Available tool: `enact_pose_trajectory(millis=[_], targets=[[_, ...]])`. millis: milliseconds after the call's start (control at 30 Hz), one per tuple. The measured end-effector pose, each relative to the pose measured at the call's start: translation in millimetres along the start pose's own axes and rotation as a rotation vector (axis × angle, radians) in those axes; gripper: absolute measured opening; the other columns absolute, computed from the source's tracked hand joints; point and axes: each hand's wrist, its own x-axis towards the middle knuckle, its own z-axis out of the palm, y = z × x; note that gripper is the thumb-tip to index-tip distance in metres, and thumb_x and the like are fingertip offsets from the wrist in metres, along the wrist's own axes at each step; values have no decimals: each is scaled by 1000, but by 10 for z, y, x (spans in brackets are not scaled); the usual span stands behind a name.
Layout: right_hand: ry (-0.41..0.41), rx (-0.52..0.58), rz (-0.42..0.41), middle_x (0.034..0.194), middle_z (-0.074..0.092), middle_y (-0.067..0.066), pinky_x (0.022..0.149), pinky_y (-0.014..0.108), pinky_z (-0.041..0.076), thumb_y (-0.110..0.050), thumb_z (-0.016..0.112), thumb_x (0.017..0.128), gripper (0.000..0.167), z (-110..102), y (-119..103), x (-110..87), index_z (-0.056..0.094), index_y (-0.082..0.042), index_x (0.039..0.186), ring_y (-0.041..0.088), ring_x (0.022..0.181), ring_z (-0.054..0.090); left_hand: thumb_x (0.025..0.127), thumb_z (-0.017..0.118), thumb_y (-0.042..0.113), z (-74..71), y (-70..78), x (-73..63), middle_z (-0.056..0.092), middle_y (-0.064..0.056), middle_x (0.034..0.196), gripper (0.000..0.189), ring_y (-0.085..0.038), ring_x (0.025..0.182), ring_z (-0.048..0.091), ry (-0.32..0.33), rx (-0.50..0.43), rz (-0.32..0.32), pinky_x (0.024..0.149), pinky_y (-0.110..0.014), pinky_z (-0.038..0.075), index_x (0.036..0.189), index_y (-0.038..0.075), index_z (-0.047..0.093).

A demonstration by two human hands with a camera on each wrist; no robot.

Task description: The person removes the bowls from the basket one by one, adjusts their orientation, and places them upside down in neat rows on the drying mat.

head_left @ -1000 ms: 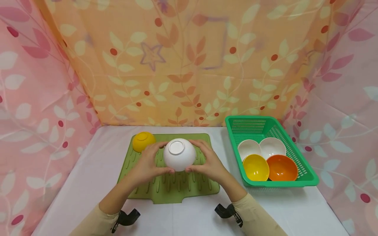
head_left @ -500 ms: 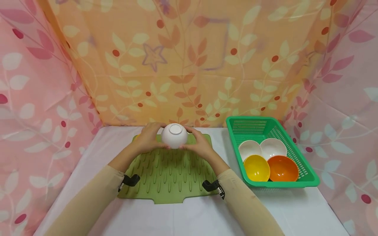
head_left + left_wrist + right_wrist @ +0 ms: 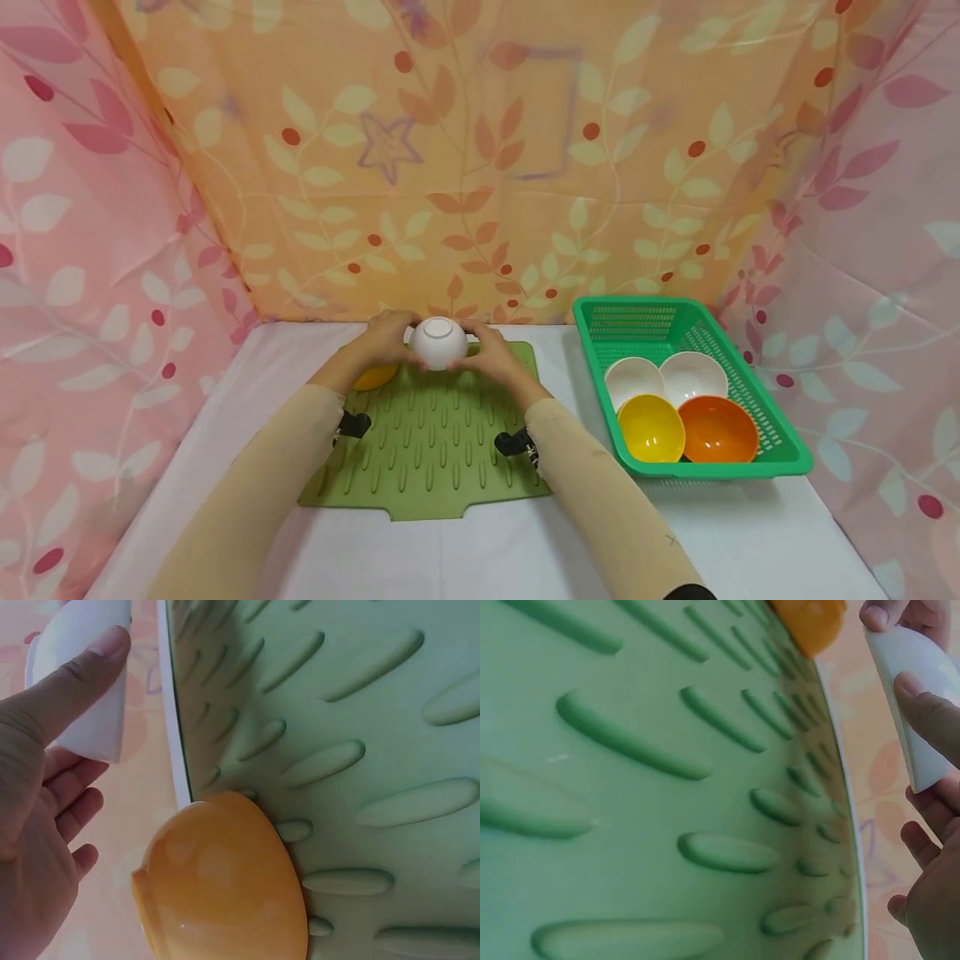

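1. White bowl point(image 3: 440, 346): held upside down, base uppermost, between two hands over the far part of the mat. In both wrist views its rim is seen apart from the mat.
2. Left hand point(image 3: 386, 338): the bowl is gripped from its left side. The left thumb point(image 3: 82, 673) is laid on the wall near the rim, with the fingers curved towards the far side; the hand is parted only by the bowl's breadth.
3. Right hand point(image 3: 487, 350): the bowl is gripped likewise from its right side. The right thumb point(image 3: 936, 720) is set against the wall, and some fingers are seen past the rim.
4. Mat point(image 3: 420, 442): green, covered with raised elongated ridges, and laid on the white table point(image 3: 442, 567).
5. Yellow bowl point(image 3: 375, 378): placed upside down at the mat's far left and partly hidden by the left hand and wrist in the head view.
6. Basket point(image 3: 720, 468): green, perforated, stood to the right of the mat. Four bowls are contained, their mouths turned towards the viewer: two white ones point(image 3: 693, 375) behind, a second yellow one point(image 3: 651, 429) at front left, an orange one point(image 3: 717, 429) at front right.
7. Sleeves point(image 3: 247, 500): beige; a black device point(image 3: 356, 424) is worn at each wrist.
8. Curtain point(image 3: 480, 208): leaf-patterned, hung behind the table.
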Motion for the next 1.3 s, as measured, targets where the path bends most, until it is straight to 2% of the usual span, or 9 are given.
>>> enact_pose_trajectory(millis=[133, 333, 600, 833, 1133, 1300], targets=[[-5, -74, 49, 154, 51, 7, 118, 61, 24, -34, 93, 75, 81, 59, 17, 34, 56, -15, 145, 35, 146, 38, 67, 97, 41, 43, -46, 52, 66, -10, 131, 79, -36, 122, 49, -18, 41, -2, 111, -61, 27, 132, 9, 64], [0, -183, 103, 148, 57, 8, 115, 58, 24, -40, 91, 77, 84, 137, 101, 42, 54, -14, 147, 34, 139, 44, 65, 97, 44, 130, -48, 113, 67, -10, 128, 83, -37, 122, 49, -43, 137, 1, 113, -61, 24, 132, 7, 64], [-8, -258, 102, 146, 58, 5, 115, 56, 19, -47, 91, 74, 87, 237, 159, 55, 54, -16, 146, 32, 135, 44, 64, 97, 46, 209, -103, 108, 66, -9, 120, 76, -36, 122, 47, -75, 217, -39, 116, -58, 20, 121, 10, 63], [10, -308, 108, 146, 59, 1, 117, 55, 15, -50, 90, 74, 86, 315, 202, 84, 55, -19, 146, 29, 134, 44, 66, 96, 48, 225, -88, 80, 66, -11, 120, 75, -37, 122, 48, -78, 283, -22, 117, -59, 20, 122, 9, 64], [11, -310, 100, 148, 57, 3, 119, 57, 11, -50, 90, 75, 87, 329, 216, 67, 53, -19, 147, 30, 137, 43, 66, 95, 49, 257, -100, 82, 66, -12, 121, 80, -36, 121, 49, -80, 300, -29, 118, -58, 19, 126, 8, 63], [12, -307, 98, 149, 56, 2, 119, 56, 10, -51, 90, 75, 88, 325, 215, 54, 53, -20, 148, 30, 137, 43, 71, 93, 47, 209, -98, 82, 64, -15, 132, 90, -40, 129, 46, -73, 219, -25, 122, -58, 13, 140, 4, 57]])
